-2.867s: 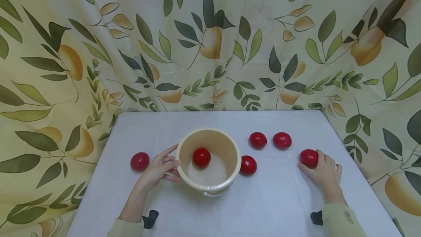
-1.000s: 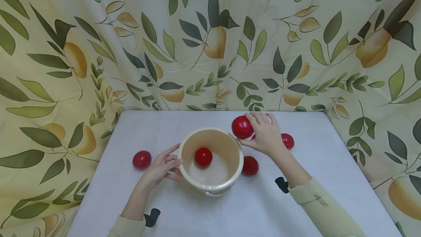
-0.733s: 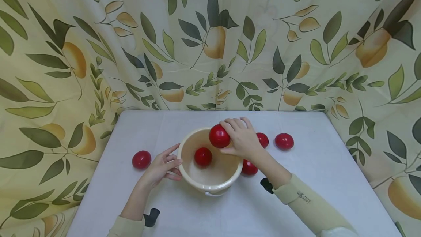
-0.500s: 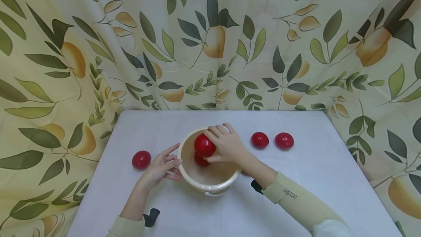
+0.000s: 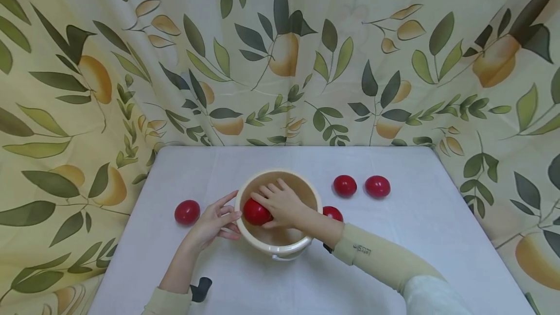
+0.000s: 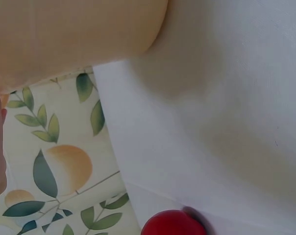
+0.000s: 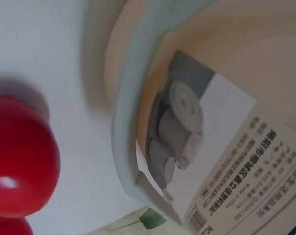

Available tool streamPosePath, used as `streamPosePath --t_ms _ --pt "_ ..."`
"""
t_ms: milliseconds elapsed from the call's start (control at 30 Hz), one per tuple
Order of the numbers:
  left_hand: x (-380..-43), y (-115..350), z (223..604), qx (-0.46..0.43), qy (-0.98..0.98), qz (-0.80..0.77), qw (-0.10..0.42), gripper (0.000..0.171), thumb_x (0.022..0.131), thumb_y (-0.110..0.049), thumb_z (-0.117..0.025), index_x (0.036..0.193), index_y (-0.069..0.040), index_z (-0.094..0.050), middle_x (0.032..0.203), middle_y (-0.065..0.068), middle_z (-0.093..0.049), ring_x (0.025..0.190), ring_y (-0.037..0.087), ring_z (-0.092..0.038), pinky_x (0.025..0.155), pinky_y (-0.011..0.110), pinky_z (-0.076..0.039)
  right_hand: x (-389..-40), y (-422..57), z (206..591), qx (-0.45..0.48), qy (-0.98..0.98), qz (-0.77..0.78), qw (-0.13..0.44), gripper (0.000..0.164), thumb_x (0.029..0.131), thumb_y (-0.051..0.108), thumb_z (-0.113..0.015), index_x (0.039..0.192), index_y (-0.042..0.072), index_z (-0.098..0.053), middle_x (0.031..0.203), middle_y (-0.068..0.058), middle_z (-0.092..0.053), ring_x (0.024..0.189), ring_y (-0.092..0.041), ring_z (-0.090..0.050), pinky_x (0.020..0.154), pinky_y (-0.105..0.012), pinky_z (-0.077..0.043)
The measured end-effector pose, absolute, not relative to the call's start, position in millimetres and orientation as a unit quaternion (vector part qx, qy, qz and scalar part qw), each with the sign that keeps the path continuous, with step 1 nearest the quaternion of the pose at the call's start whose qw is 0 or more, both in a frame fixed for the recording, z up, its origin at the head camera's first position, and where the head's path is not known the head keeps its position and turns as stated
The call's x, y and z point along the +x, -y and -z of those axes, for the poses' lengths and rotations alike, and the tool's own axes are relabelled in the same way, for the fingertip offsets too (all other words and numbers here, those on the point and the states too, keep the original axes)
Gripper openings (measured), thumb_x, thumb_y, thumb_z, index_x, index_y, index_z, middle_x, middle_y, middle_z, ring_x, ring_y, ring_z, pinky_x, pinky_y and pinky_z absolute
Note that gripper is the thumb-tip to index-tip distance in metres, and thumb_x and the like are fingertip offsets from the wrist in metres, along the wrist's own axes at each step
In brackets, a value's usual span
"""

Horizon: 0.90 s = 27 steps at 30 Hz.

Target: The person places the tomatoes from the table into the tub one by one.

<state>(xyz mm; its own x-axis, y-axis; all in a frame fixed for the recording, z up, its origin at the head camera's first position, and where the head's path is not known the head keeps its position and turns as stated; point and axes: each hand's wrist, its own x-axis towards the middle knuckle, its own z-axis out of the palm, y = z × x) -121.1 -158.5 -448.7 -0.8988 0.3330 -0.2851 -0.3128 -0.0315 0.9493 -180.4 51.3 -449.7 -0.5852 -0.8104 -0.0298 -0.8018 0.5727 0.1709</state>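
A cream bucket (image 5: 280,249) stands on the table, its handle hanging on the near side. My left hand (image 5: 214,222) holds it at its left side, thumb at the rim and fingers against the outer wall. Inside the bucket, my right hand (image 5: 282,205) grips a shiny red ball (image 5: 256,212), fingers over its top and right. The other ball in the bucket is hidden beneath this hand and ball. In the right wrist view the bucket's pale handle (image 7: 126,107) crosses in front of its printed label (image 7: 226,161). The left wrist view shows the bucket's outer wall (image 6: 79,39).
One red ball (image 5: 187,213) lies left of my left hand. Right of the bucket, a red ball (image 5: 333,214) lies close to its wall, partly covered. Two more, a nearer red ball (image 5: 345,186) and a farther red ball (image 5: 377,186), lie behind. A patterned curtain (image 5: 280,62) hangs behind the white table (image 5: 393,256).
My right hand has picked up the red ball from the far right, carried it left over the rim and lowered it into the bucket. The left hand has stayed at the bucket.
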Motion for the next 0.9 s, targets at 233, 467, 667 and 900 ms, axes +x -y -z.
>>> streamPosePath --t_ms 233,467,667,900 --pt "-120.3 159.3 449.2 0.007 -0.653 -0.723 0.226 0.069 0.089 -0.012 -0.059 0.146 -0.009 -0.020 0.084 0.004 -0.054 0.066 0.019 -0.066 0.062 0.041 -0.056 -177.0 -45.5 458.1 0.467 0.864 0.185 0.025 0.081 0.071 0.066 -0.060 0.136 0.025 -0.036 0.126 0.001 -0.048 0.112 -0.017 -0.044 0.100 -0.042 -0.037" --pt "-119.7 161.1 448.9 -0.010 -0.660 -0.719 0.219 0.068 0.088 -0.012 -0.060 0.145 -0.011 -0.023 0.083 0.005 -0.055 0.067 0.020 -0.067 0.063 0.041 -0.056 -175.1 -39.2 463.6 0.480 0.843 0.242 0.020 0.081 0.073 0.069 -0.055 0.137 0.025 -0.033 0.131 0.002 -0.044 0.113 -0.016 -0.042 0.098 -0.036 -0.037" --pt "-120.2 159.8 448.8 -0.008 -0.658 -0.719 0.224 0.069 0.088 -0.013 -0.060 0.145 -0.010 -0.022 0.082 0.004 -0.054 0.067 0.020 -0.066 0.063 0.041 -0.056 -172.3 -40.1 463.8 0.480 0.836 0.265 -0.011 0.084 0.074 0.068 -0.053 0.140 0.024 -0.028 0.141 0.003 -0.037 0.122 -0.017 -0.038 0.102 -0.035 -0.034" --pt "-119.4 157.8 449.0 0.002 -0.655 -0.721 0.226 0.068 0.089 -0.012 -0.059 0.146 -0.009 -0.020 0.083 0.004 -0.055 0.067 0.018 -0.066 0.063 0.040 -0.056 -169.9 -42.9 464.7 0.481 0.836 0.263 -0.025 0.083 0.073 0.066 -0.057 0.140 0.028 -0.027 0.142 0.004 -0.036 0.125 -0.016 -0.035 0.104 -0.035 -0.031"
